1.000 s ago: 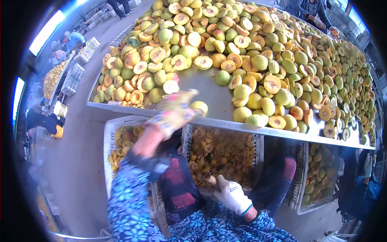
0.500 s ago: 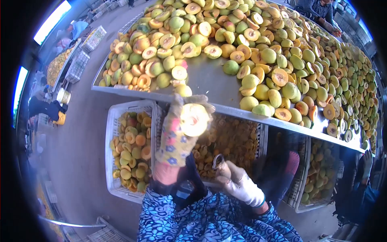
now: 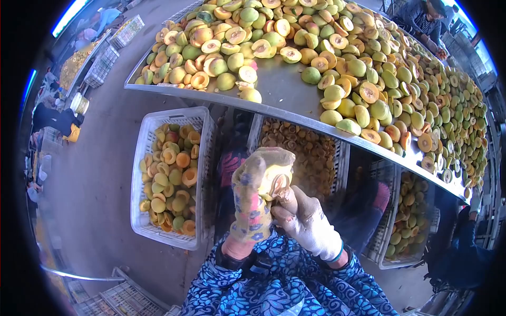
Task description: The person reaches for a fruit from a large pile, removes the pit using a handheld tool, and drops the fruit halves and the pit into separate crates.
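Note:
My left hand [image 3: 252, 205], in a flowered glove, is closed around a halved yellow peach [image 3: 271, 176] with its cut face turned toward my right hand. My right hand [image 3: 316, 230], in a whitish glove, grips the short handle of a loop-bladed pitting tool [image 3: 288, 199]. The tool's metal loop lies against the middle of the cut face, where the pit sits. Both hands are close together in front of my patterned blue apron, above the crate of pits and scraps [image 3: 341, 163].
A metal table [image 3: 284, 100] heaped with halved fruit stands ahead, its raised edge crossing the view. A white crate of pitted halves [image 3: 203, 174] is at the left, another fruit crate [image 3: 387, 247] at the right. Another person [image 3: 421, 21] works at the far right.
My left hand has drawn the peach half down and back from the table edge. My right hand has come up to it, and the tool's loop now meets the cut face.

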A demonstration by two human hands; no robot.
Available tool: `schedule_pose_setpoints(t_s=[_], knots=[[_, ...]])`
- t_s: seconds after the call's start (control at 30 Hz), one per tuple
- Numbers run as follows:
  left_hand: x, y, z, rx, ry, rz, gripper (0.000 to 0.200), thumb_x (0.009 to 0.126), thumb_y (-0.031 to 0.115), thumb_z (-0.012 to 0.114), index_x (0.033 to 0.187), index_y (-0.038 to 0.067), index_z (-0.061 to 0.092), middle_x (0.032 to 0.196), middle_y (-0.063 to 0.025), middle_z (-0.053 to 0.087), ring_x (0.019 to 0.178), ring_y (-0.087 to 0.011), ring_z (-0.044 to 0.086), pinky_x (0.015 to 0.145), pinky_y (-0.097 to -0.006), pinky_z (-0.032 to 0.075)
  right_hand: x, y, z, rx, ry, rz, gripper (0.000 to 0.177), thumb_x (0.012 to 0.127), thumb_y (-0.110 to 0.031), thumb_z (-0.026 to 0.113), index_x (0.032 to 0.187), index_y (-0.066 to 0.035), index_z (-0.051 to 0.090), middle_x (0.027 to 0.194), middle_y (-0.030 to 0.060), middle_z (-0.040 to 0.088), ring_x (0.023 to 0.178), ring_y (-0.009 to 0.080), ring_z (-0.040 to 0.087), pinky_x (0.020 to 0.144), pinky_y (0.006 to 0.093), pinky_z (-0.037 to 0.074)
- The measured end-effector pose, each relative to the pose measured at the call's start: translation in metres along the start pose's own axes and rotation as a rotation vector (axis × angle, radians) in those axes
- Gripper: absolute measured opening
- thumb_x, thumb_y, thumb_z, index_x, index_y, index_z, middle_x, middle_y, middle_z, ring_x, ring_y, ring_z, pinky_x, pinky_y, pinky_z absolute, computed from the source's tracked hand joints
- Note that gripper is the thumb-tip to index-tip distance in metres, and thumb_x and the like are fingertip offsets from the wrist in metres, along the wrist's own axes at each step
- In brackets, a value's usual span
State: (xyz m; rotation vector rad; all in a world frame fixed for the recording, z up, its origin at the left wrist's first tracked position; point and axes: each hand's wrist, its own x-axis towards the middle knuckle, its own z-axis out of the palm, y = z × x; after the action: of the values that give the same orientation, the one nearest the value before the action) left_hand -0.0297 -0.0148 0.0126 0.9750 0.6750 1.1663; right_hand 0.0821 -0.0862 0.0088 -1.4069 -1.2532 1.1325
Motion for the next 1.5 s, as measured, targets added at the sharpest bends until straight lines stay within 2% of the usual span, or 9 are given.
schedule_pose_setpoints(t_s=[0.57, 0.67, 0.9, 1.17, 1.23, 1.27, 1.3, 1.4, 1.5], knots=[[0.016, -0.015, 0.005, 0.128, -0.058, 0.083, 0.028, 0.097, 0.027, 0.059, 0.093, 0.001, 0.07, 0.085, -0.0069, 0.067, 0.07, -0.0122, 0.061, 0.065, -0.0254, 0.049, 0.019, 0.029, -0.025, 0.164, -0.36, -0.132, 0.029, 0.096, -0.026, 0.059, 0.106, 0.001, 0.056, 0.068, 0.005, 0.056, 0.057, 0.0157, 0.057, 0.057, 0.032, 0.049], [0.034, -0.011, -0.005, 0.26, -0.32, 0.33, 0.026, 0.096, 0.024, 0.06, 0.091, 0.001, 0.07, 0.083, -0.007, 0.066, 0.068, -0.0138, 0.062, 0.062, -0.0262, 0.05, 0.017, 0.012, -0.034, 0.459, -0.546, 0.393, 0.028, 0.098, -0.027, 0.057, 0.105, -0.001, 0.055, 0.065, 0.0019, 0.053, 0.051, 0.0094, 0.052, 0.048, 0.0248, 0.043], [0.059, 0.002, -0.019, 0.396, -0.716, 0.038, 0.028, 0.097, 0.023, 0.059, 0.087, -0.001, 0.071, 0.074, -0.0079, 0.067, 0.064, -0.0106, 0.062, 0.06, -0.0265, 0.049, 0.008, 0.022, -0.035, 0.872, -0.692, 0.619, 0.036, 0.095, -0.041, 0.061, 0.088, -0.008, 0.048, 0.058, -0.0023, 0.042, 0.043, 0.0071, 0.039, 0.039, 0.0226, 0.033], [0.057, -0.041, -0.035, -0.186, -0.232, -0.165, 0.037, 0.102, 0.039, 0.047, 0.101, 0.005, 0.059, 0.085, -0.009, 0.068, 0.073, -0.0202, 0.067, 0.068, -0.0316, 0.055, 0.03, 0.03, -0.013, 1.439, -0.926, 0.621, 0.041, 0.087, -0.039, 0.07, 0.083, -0.007, 0.045, 0.054, -0.0026, 0.038, 0.035, 0.008, 0.034, 0.032, 0.0223, 0.026], [0.074, -0.028, -0.065, -0.165, 0.037, -0.151, 0.035, 0.1, 0.042, 0.049, 0.098, 0.009, 0.057, 0.089, -0.0126, 0.066, 0.077, -0.0221, 0.067, 0.069, -0.0338, 0.057, 0.029, 0.016, -0.012, 1.534, -0.46, 0.39, 0.029, 0.096, -0.027, 0.058, 0.083, -0.004, 0.047, 0.056, -0.0002, 0.041, 0.04, 0.0079, 0.04, 0.032, 0.0215, 0.028], [0.095, -0.034, -0.103, 0.693, 0.212, 0.268, 0.04, 0.105, 0.038, 0.041, 0.091, 0.008, 0.062, 0.079, -0.0056, 0.067, 0.074, -0.0165, 0.066, 0.066, -0.0307, 0.055, 0.034, 0.029, -0.023, 1.366, -0.452, 0.466, 0.026, 0.096, -0.026, 0.06, 0.085, -0.005, 0.048, 0.056, -0.0011, 0.043, 0.04, 0.008, 0.04, 0.034, 0.0229, 0.029], [0.102, -0.006, -0.132, -0.138, 0.197, -0.048, 0.029, 0.102, 0.031, 0.048, 0.096, 0.008, 0.064, 0.086, -0.0054, 0.069, 0.075, -0.0171, 0.066, 0.066, -0.029, 0.054, 0.039, 0.029, -0.033, 0.959, -0.341, 0.578, 0.028, 0.095, -0.029, 0.061, 0.084, -0.006, 0.048, 0.055, 0.0014, 0.045, 0.041, 0.0122, 0.043, 0.036, 0.0297, 0.036], [0.13, 0.052, -0.226, 1.784, 0.106, 0.518, 0.037, 0.091, 0.021, 0.062, 0.123, 0.002, 0.06, 0.122, -0.0159, 0.062, 0.117, -0.0297, 0.057, 0.104, -0.0395, 0.043, 0.017, 0.079, -0.022, -0.785, -0.164, 0.239, 0.032, 0.088, -0.025, 0.063, 0.106, 0.0, 0.051, 0.075, 0.0158, 0.064, 0.073, 0.0354, 0.067, 0.062, 0.0444, 0.051], [0.138, 0.124, -0.239, 1.805, 0.073, 0.325, 0.044, 0.085, 0.012, 0.064, 0.128, 0.006, 0.058, 0.13, -0.0168, 0.058, 0.126, -0.0311, 0.052, 0.108, -0.0398, 0.04, -0.014, 0.109, -0.019, -0.787, -0.192, 0.289, 0.032, 0.088, -0.026, 0.063, 0.106, -0.004, 0.048, 0.082, 0.0201, 0.066, 0.073, 0.038, 0.066, 0.065, 0.0467, 0.052]])
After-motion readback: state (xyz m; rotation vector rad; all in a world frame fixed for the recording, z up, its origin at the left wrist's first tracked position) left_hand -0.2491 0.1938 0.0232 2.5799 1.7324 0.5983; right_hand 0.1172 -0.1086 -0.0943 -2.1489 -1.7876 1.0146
